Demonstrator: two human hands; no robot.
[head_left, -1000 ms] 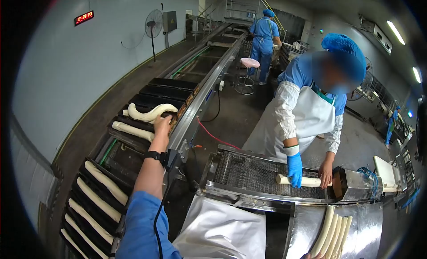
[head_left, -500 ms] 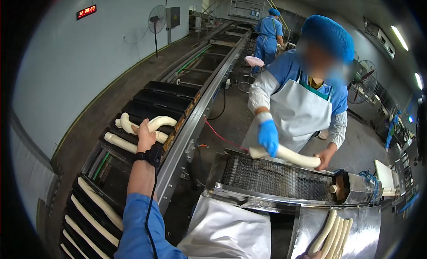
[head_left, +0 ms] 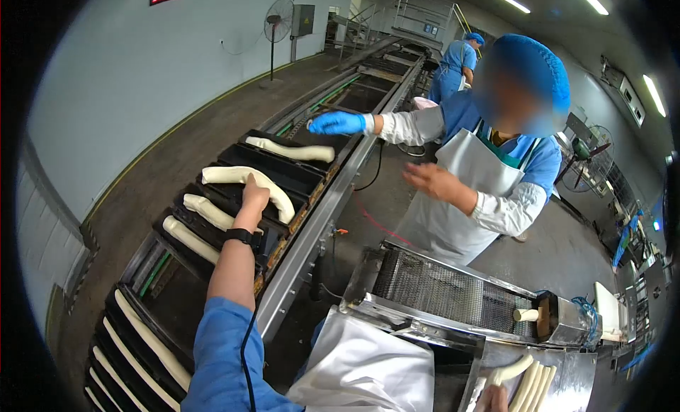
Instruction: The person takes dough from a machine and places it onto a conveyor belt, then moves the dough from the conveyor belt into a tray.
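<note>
My left hand [head_left: 255, 194] reaches over the black pans and is closed on a curved dough roll [head_left: 244, 175], which lies across a pan. Nearer me, two more dough rolls, one [head_left: 210, 211] under my forearm and another [head_left: 190, 239], rest in neighbouring pans. My right hand [head_left: 494, 398], at the bottom edge, has its fingers around the near end of a dough strip [head_left: 511, 369]. That strip is on the metal table [head_left: 572, 369], left of several parallel strips [head_left: 533, 387].
A co-worker [head_left: 489, 178] across the mesh conveyor [head_left: 439, 288] extends a gloved hand [head_left: 338, 123] above a pan with a dough roll [head_left: 294, 150]. The pan line's metal rail [head_left: 304, 249] runs between us. A short dough piece [head_left: 525, 315] sits at the conveyor's right end. Farther back stands another person [head_left: 453, 69].
The roll under my left hand now stretches across a pan. The co-worker's roll has left their hands; a roll lies in a farther pan, and their gloved arm reaches over the line.
</note>
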